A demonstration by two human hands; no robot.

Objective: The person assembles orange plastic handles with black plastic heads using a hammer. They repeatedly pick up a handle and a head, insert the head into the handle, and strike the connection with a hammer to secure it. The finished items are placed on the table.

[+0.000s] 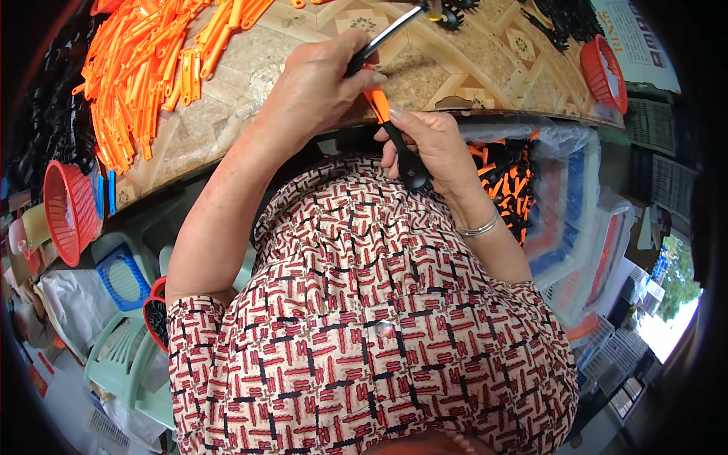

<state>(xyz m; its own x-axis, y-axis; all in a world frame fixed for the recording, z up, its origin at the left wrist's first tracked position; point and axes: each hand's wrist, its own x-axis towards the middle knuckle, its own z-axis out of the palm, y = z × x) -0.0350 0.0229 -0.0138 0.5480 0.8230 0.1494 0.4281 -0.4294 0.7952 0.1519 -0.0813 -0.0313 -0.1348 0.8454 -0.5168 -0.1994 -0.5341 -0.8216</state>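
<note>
My left hand (322, 83) is closed on a slim tool (390, 36) with a long shiny metal length and a dark end at the fingers; its exact kind is unclear. Just below it, my right hand (432, 144) grips a narrow plastic piece (398, 140), its upper part orange and its lower part black with a rounded black end. The orange tip of this piece reaches up to the left fingers, and the thumb of that hand is close to it. Both hands are over the table's near edge, in front of my patterned shirt.
A heap of orange plastic strips (140, 76) covers the table's (447, 68) left side. Black parts (565, 19) lie at the far right, near a red basket (604, 76). Another red basket (70, 212) stands left. A plastic-lined crate (565, 197) beside my right arm holds orange-and-black pieces (512, 186).
</note>
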